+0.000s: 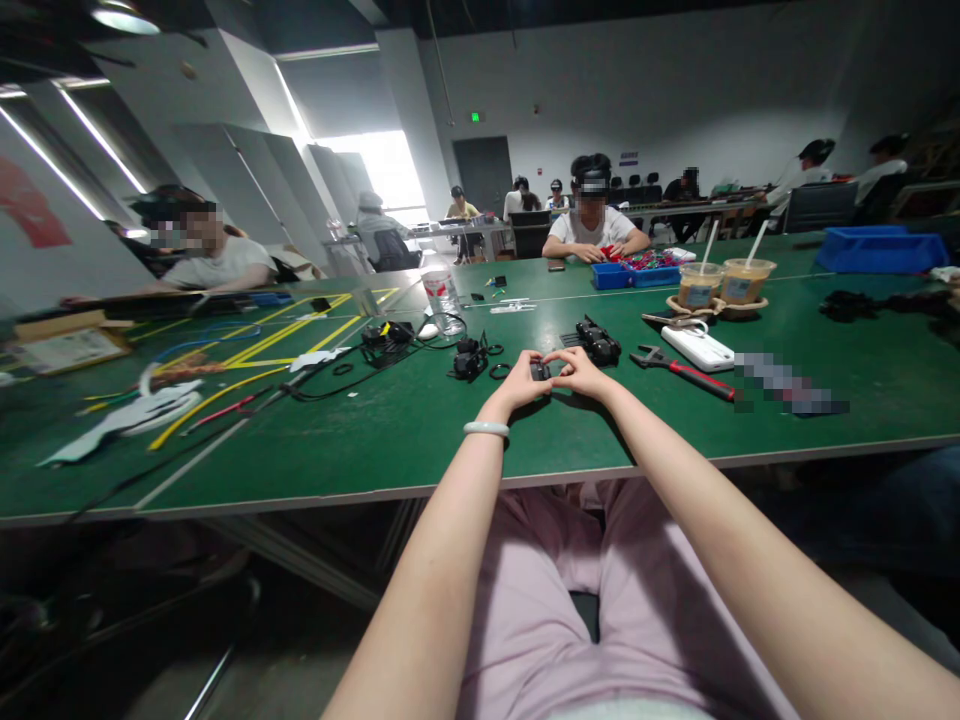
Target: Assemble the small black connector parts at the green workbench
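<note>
A small black part (539,371) sits between my two hands, just above the green table (420,440). My left hand (523,382), with a pale bangle on the wrist, is closed on it from the left. On the other side, my right hand (579,374) has its thumb and fingertips pressed together at the part's right edge. Behind my right hand lies a cluster of black parts (598,340). To the left are another black piece (469,358) and a black ring (499,371).
Red-handled pliers (694,374), a white power bank (699,347) and two drinks (746,280) stand or lie at the right. Cables, a yellow tube (214,402) and a plastic bottle (442,297) are left. A person (595,225) sits across, near blue trays (611,276).
</note>
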Available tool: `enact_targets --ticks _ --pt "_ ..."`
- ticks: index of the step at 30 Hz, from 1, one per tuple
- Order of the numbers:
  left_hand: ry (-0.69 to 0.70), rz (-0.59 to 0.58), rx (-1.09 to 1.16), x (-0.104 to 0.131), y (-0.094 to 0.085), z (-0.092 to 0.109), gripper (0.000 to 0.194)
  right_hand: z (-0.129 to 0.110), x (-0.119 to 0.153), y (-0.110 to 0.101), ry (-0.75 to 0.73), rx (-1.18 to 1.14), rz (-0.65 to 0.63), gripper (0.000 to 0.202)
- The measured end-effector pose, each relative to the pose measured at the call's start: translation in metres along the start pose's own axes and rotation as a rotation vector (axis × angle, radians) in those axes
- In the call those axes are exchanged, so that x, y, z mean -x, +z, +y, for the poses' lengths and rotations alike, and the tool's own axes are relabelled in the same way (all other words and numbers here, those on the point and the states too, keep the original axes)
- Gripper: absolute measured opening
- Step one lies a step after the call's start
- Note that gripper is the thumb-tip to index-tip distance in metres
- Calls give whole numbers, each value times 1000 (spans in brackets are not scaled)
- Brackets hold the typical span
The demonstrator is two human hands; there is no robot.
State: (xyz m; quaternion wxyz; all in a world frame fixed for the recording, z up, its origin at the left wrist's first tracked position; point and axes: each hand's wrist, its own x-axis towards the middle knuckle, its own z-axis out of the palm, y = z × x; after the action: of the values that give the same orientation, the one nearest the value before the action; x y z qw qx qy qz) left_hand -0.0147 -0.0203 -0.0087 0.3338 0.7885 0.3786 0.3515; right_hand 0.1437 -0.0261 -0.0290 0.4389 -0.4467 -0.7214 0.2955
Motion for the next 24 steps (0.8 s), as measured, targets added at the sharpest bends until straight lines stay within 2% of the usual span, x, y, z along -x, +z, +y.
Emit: enact_targets --ticks 24 --pt "10 -1 30 0 1 5 49 -4 2 -4 -3 44 -11 39"
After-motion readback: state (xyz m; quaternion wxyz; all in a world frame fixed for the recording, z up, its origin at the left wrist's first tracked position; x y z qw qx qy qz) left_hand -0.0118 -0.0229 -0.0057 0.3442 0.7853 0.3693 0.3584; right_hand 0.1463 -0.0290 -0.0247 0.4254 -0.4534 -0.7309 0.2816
